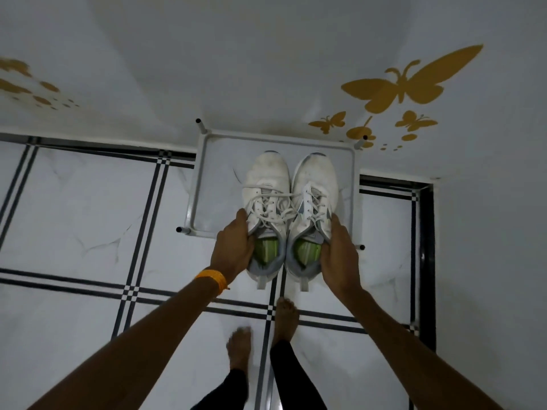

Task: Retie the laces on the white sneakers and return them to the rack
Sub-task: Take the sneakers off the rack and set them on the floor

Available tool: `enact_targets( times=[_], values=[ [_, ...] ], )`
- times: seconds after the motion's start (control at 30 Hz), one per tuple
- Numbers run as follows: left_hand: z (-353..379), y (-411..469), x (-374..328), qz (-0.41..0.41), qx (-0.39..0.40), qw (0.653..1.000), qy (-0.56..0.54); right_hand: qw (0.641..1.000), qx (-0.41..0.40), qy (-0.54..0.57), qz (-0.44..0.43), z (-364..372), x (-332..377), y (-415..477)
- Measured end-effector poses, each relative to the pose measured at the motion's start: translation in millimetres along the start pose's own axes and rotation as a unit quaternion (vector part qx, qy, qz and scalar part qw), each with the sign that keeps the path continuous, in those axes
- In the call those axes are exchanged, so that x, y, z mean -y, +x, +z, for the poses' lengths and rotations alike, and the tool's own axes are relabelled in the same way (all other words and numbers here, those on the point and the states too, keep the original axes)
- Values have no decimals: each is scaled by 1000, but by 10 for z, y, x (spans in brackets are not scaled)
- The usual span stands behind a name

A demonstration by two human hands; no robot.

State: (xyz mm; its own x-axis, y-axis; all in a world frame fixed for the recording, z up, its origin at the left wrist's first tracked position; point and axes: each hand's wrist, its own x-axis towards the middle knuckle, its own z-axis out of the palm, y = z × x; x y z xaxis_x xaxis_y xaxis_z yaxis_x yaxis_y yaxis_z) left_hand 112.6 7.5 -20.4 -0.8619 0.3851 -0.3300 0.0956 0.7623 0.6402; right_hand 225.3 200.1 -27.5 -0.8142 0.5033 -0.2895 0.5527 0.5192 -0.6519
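Two white sneakers with green insoles are side by side, toes pointing to the wall, over the white metal rack (pixel 204 184). My left hand (pixel 233 247) grips the outer side and collar of the left sneaker (pixel 266 187). My right hand (pixel 337 253) grips the outer side and collar of the right sneaker (pixel 316 187). The heels stick out past the rack's front edge. The laces look loose, and one strand runs across from one shoe to the other. I cannot tell whether the soles touch the rack.
The rack stands against a white wall with golden butterfly stickers (pixel 411 81). The floor is white tile with black stripe lines (pixel 148 208). My bare feet (pixel 284 318) stand just in front of the rack. A dark door threshold (pixel 426 232) lies to the right.
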Motion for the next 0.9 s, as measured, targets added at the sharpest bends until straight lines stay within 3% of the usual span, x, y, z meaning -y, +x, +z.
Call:
enact_targets(
  times=[0.23,0.5,0.73,0.9],
  values=[
    [61,-1145,83,4,2,1000,-9,1000,-2,-5,8,6,-153,-1164],
    [725,-2184,1077,13,15,1000,-5,1000,8,-6,7,760,-820,-2333],
    [1820,-2251,2081,-32,36,999,6,998,56,-15,33,1742,-1827,-2390],
    [2724,-1937,2956,-21,23,1000,-4,998,53,-14,26,2690,-2707,-2121]
  ],
)
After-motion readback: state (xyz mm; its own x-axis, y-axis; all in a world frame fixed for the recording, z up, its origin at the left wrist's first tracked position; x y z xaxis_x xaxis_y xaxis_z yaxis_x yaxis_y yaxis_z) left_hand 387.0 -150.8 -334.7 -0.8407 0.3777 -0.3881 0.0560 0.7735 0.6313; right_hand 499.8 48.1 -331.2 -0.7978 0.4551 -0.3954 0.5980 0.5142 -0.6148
